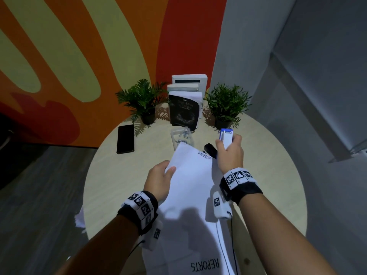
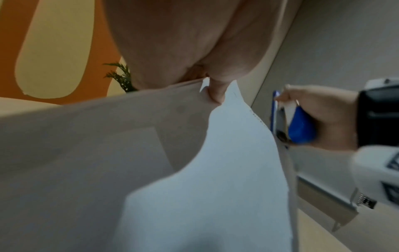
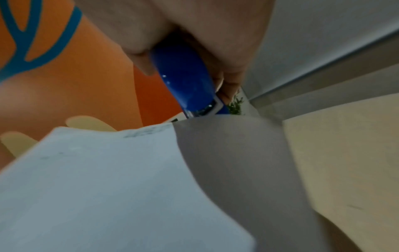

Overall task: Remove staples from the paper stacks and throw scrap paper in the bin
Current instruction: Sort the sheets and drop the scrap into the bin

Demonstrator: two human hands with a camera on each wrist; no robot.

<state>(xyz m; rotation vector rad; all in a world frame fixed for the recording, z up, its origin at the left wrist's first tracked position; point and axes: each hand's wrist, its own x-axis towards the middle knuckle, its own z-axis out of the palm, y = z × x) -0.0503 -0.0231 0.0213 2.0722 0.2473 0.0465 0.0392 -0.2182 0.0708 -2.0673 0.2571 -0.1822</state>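
Now the left hand [image 1: 158, 181] pinches the far edge of a white paper stack [image 1: 190, 175] and lifts it off the round counter [image 1: 268, 175], thumb on top, while the right hand [image 1: 230, 153] wraps a blue-and-white stapler [image 1: 226, 136] just beside that corner. My read: find the staple first, keep the sheets taut and flat, then work the tool's tip under it gently to avoid tearing.
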